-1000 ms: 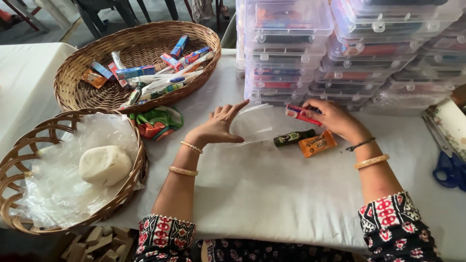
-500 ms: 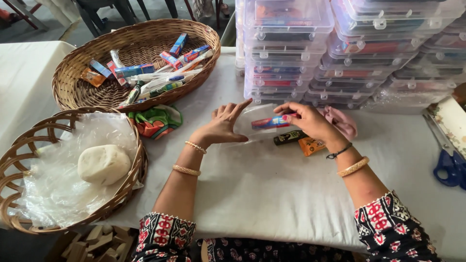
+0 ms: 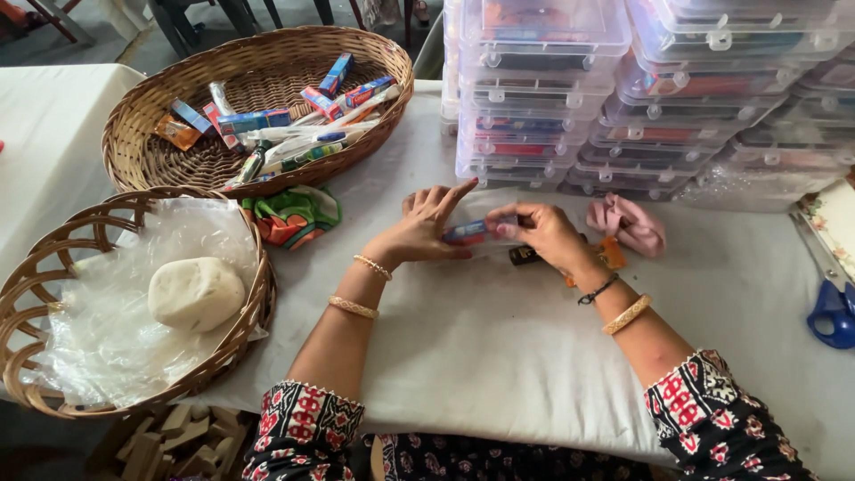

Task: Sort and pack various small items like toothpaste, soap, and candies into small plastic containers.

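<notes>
1. Head view, the hands: the right hand (image 3: 545, 233) is now pinching a small red-and-blue packet (image 3: 467, 232) at its right end, its grip closed on it. A second ago this hand was out to the right, over the loose items; it has carried the packet inward to the middle of the table (image 3: 499, 347).
2. The left hand (image 3: 424, 224) is meeting the packet from the other side, thumb under it and fingers fanned out and mostly straight. Its grip is open, touching rather than clasping. It has barely shifted.
3. The packet is sitting between the two hands, just above the white cloth, seemingly against a clear plastic bag that is hard to make out here. Judging by this, the packet is being slipped into that bag.
4. Left behind by the right wrist: a dark sachet (image 3: 524, 256) and an orange sachet (image 3: 611, 252), with a pink cloth (image 3: 629, 224) just beside them.
5. Around them: an oval basket (image 3: 142, 107) of similar packets, a round basket (image 3: 36, 267) holding a white lump (image 3: 196, 292), stacked clear boxes (image 3: 534, 89), and blue scissors (image 3: 834, 312) at the right edge.
</notes>
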